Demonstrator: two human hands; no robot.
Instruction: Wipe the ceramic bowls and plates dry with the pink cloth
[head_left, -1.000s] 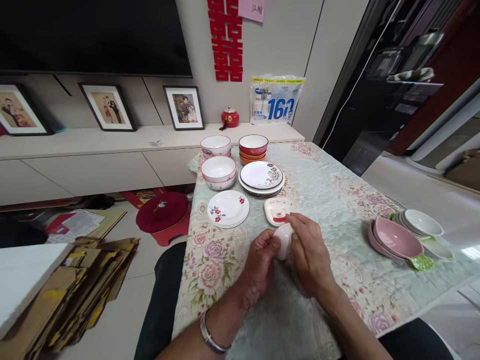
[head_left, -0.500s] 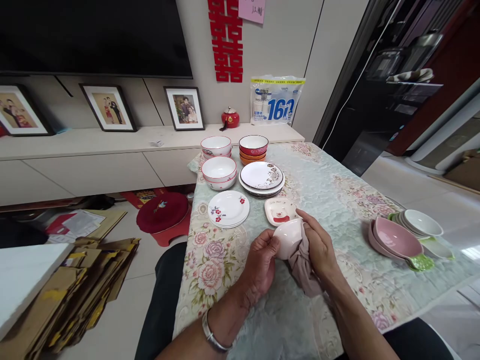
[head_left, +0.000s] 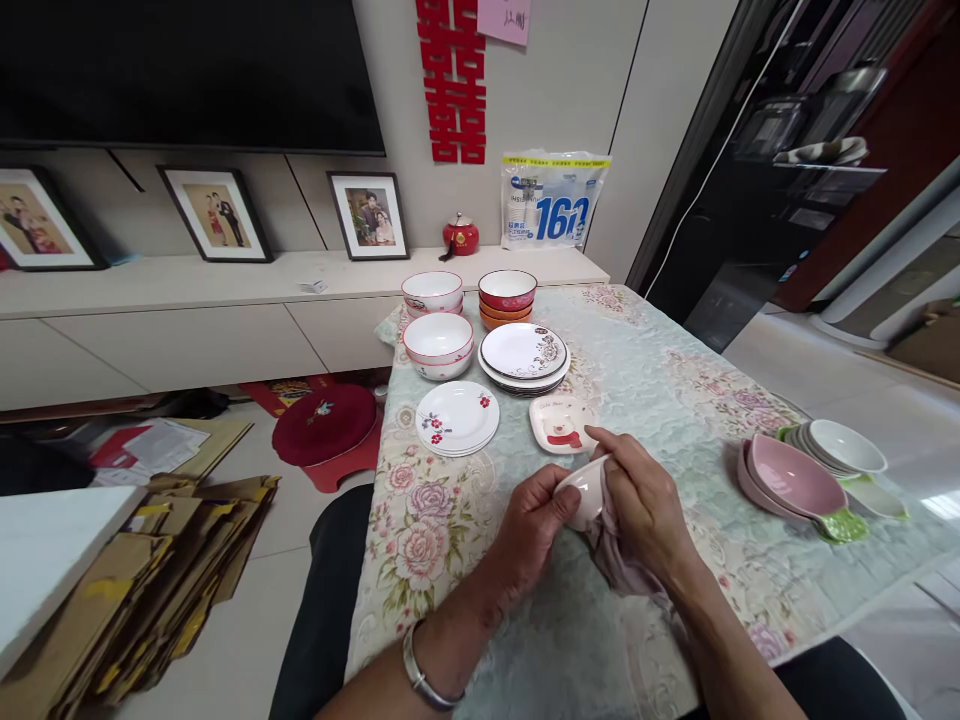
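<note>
My left hand (head_left: pixel 534 522) grips the left edge of a small white dish (head_left: pixel 585 492), thumb on its surface. On the dish's right side my right hand (head_left: pixel 646 508) is closed round a mauve cloth (head_left: pixel 619 560), pressing it to the dish; the index finger points out to the left. The dish is tilted above the table, partly hidden by fingers and cloth. Just beyond lies a square plate with a bear picture (head_left: pixel 561 424). To its left is a stack of flower-patterned plates (head_left: pixel 459 416), and behind it a stack of brown-patterned plates (head_left: pixel 523 352).
Farther back stand white bowls (head_left: pixel 438 340) and red and orange bowls (head_left: pixel 508 292). Pink bowls (head_left: pixel 795 475) and pale green-white bowls (head_left: pixel 846 446) sit at the right on the flowered tablecloth (head_left: pixel 427 540). A red stool (head_left: pixel 325 425) stands left of the table.
Both hands have moved slightly to the right with the small dish, which is now tilted more edge-on. The cloth has shifted with my right hand.
</note>
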